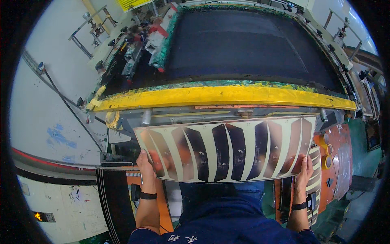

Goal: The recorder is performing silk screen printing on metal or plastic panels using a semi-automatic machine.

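Note:
Between my two hands is a wide, thin panel (221, 154), cream with a row of shiny curved strips that look copper-coloured or dark with reflections. My left hand (146, 168) grips its lower left edge, the thumb on the face and the other fingers mostly hidden behind. At the lower right edge, my right hand (303, 173) is closed on it in much the same way. Tilted toward me, the panel hangs in front of my body, just below the yellow front bar (227, 96) of a screen-printing frame.
A dark printing screen (235, 46) spans the far side, with a green-stained squeegee assembly (160, 44) at its left. At right, similar striped panels (315, 179) lie beside an orange board (340, 158) holding yellow tape rolls (326, 150). A white cabinet (65, 207) stands lower left.

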Available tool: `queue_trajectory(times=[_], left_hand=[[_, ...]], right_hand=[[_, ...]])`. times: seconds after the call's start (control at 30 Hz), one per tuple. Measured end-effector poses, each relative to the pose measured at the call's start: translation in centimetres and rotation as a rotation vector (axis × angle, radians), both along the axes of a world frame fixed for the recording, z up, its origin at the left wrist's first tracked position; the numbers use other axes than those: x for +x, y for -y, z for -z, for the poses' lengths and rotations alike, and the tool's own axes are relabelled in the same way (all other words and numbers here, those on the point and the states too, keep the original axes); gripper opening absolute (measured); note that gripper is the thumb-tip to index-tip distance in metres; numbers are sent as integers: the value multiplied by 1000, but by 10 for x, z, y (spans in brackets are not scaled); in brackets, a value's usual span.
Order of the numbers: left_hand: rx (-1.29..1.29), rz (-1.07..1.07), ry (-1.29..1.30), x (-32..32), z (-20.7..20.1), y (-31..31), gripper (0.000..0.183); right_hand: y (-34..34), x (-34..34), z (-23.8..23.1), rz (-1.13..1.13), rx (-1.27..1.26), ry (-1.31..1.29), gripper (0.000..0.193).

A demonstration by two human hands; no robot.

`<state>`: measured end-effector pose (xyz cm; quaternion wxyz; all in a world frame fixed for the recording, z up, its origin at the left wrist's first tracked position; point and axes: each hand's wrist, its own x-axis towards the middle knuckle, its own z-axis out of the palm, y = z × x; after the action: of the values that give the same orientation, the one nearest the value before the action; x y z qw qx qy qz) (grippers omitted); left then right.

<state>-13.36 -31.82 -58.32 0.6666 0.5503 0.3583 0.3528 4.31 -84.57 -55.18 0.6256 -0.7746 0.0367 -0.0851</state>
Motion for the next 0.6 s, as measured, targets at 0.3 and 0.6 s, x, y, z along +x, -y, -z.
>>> queue_trajectory(times=[0.3, 0.6], left_hand=[[19, -1, -38, -3, 5, -3, 36], [39, -58, -76, -3, 19, -9, 30]], right_hand=[[-4, -1, 4, 7, 37, 5, 29], [-13, -5, -12, 63, 61, -58, 30]])
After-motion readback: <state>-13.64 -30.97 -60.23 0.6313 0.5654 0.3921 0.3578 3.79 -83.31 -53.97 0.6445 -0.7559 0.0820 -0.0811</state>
